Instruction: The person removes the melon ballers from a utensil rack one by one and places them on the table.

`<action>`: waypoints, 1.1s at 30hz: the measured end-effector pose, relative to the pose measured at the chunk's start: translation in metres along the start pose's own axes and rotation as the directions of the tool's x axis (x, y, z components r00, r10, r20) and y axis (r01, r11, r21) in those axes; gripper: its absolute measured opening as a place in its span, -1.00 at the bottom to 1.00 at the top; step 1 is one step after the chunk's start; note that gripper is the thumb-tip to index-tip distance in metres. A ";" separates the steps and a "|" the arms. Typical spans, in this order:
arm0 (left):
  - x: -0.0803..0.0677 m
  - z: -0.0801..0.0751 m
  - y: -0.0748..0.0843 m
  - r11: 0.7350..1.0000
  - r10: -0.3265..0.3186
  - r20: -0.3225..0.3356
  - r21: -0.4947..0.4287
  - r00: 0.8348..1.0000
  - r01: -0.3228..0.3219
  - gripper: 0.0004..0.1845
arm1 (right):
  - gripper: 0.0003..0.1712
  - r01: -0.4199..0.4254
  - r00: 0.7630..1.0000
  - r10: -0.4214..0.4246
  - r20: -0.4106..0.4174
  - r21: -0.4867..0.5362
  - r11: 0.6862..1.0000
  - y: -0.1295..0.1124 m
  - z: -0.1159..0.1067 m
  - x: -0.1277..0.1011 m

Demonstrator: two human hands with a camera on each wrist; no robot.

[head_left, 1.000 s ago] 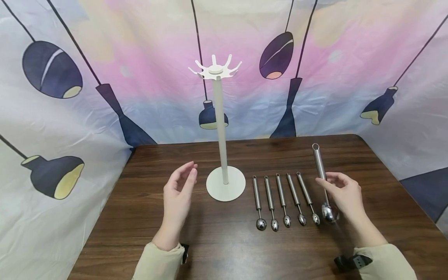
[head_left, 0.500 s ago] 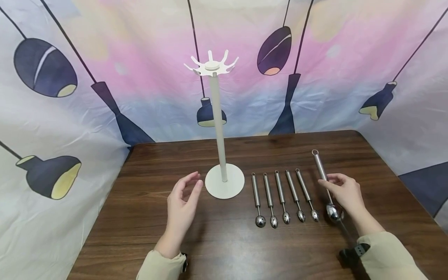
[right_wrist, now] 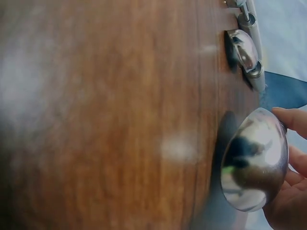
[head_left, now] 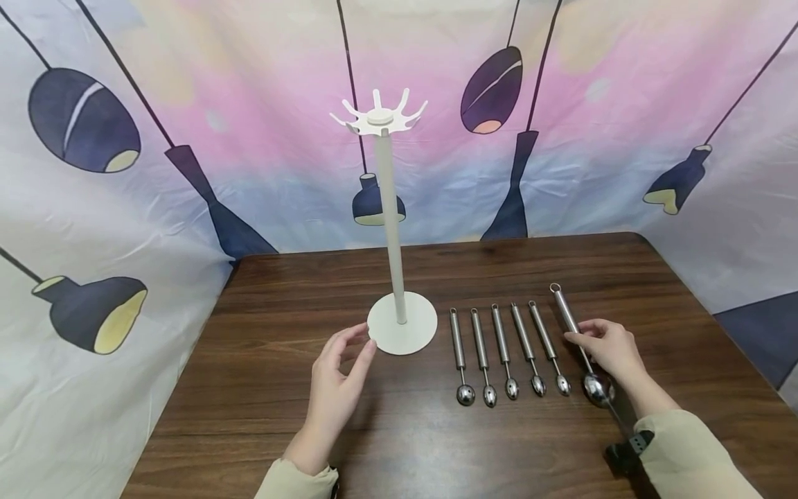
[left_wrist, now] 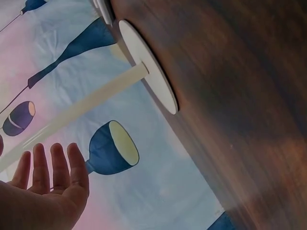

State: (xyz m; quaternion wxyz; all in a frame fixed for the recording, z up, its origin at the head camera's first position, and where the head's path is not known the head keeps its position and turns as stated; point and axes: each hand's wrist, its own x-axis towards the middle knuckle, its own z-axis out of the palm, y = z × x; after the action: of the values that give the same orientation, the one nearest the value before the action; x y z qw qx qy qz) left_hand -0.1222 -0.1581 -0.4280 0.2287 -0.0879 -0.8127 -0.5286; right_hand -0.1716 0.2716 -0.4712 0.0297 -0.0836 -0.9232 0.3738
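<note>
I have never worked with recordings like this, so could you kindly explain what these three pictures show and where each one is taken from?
No machine here: a person works with two bare hands, wearing three cameras. The wide picture comes from the head, looking down at a wooden table. On it stand a tall white rack with hooks on top and a row of five small steel scoops. The right hand pinches the handle of a larger steel scoop, whose shiny bowl fills the right wrist picture. The left hand holds nothing, fingers relaxed, close beside the rack's round base; the left wrist picture shows that base from the side.
</note>
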 end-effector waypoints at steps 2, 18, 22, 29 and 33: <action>-0.003 0.001 -0.001 1.000 -0.002 0.006 0.014 1.000 0.002 -0.72 | -0.37 0.002 1.000 -0.002 0.015 0.000 1.000 0.001 0.001 0.000; -0.013 0.005 -0.006 0.997 -0.062 0.066 0.050 0.996 0.058 -0.70 | -0.43 -0.021 0.997 0.024 0.074 -0.039 0.999 0.009 0.003 0.000; -0.012 0.005 -0.006 0.997 -0.063 0.077 0.050 0.995 0.059 -0.69 | -0.42 -0.032 0.996 0.037 0.087 -0.050 0.998 0.006 0.003 0.000; -0.006 0.002 -0.006 0.990 0.061 0.072 0.124 0.996 -0.070 -0.69 | -0.23 -0.022 0.991 0.035 0.127 -0.101 0.995 -0.001 -0.004 -0.002; 0.002 -0.003 -0.001 0.972 0.114 0.080 0.196 0.990 -0.128 -0.65 | -0.18 0.012 0.994 0.000 0.112 -0.105 0.994 -0.009 -0.011 -0.006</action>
State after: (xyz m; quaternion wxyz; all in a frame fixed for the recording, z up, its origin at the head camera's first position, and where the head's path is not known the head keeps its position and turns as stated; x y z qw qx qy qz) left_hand -0.1228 -0.1615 -0.4266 0.2404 -0.1316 -0.8623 -0.4258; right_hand -0.1658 0.2721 -0.4571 -0.0254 -0.0614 -0.9421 0.3286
